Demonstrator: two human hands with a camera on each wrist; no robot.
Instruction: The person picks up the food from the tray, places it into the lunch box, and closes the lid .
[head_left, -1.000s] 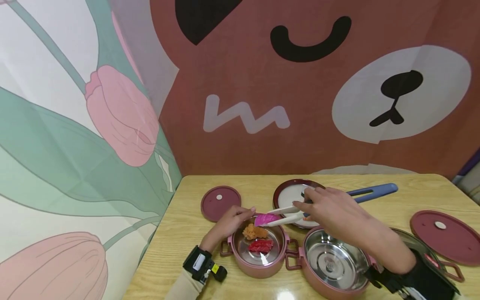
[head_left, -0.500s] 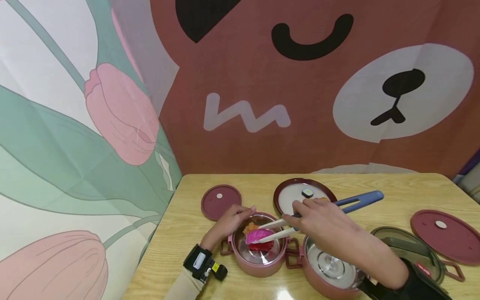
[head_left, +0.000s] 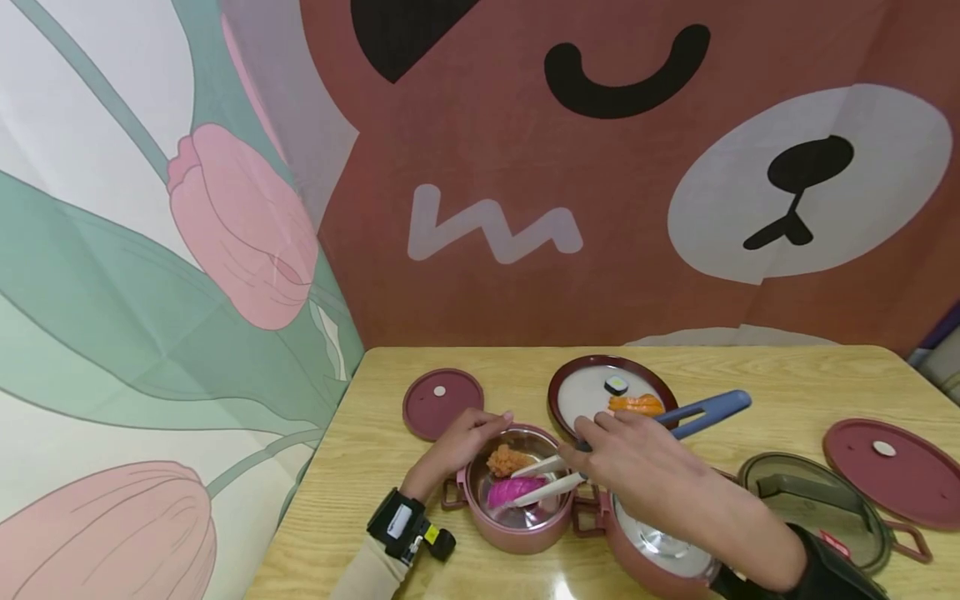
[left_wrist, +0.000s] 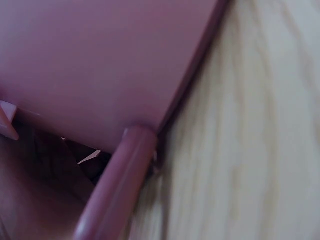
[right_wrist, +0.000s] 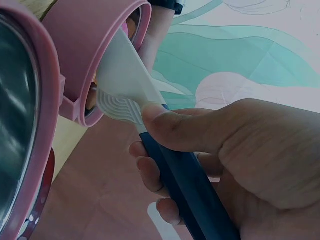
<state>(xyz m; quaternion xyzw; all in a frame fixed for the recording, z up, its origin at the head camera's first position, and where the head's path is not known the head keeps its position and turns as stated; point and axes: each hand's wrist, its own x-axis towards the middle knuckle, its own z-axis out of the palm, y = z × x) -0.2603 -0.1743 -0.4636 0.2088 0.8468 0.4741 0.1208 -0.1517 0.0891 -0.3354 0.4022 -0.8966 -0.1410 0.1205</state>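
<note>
My right hand (head_left: 637, 454) grips blue-handled tongs (head_left: 701, 412) with white tips, thumb on one arm and fingers round the other in the right wrist view. The tips reach into the small pink pot (head_left: 522, 540), on either side of a ridged magenta toy food piece (head_left: 512, 492). Behind that piece sits an orange-brown crumbly toy food piece (head_left: 507, 460). My left hand (head_left: 459, 442) rests at the small pot's far left rim, fingers fairly straight along it. The left wrist view shows the pot's wall (left_wrist: 100, 60) and side handle (left_wrist: 120, 185) close up.
A larger pink pot (head_left: 656, 550) stands right of the small one, partly under my right forearm. Behind, a brown-rimmed plate (head_left: 573, 404) bears a sushi roll (head_left: 616, 385) and an orange piece (head_left: 636, 405). Maroon lids (head_left: 442, 417) and a glass lid (head_left: 810, 525) lie around.
My right hand has moved left and toward me, lowering the magenta piece with the tongs from the small pot's far rim into it, over the red piece. The left hand stays put.
</note>
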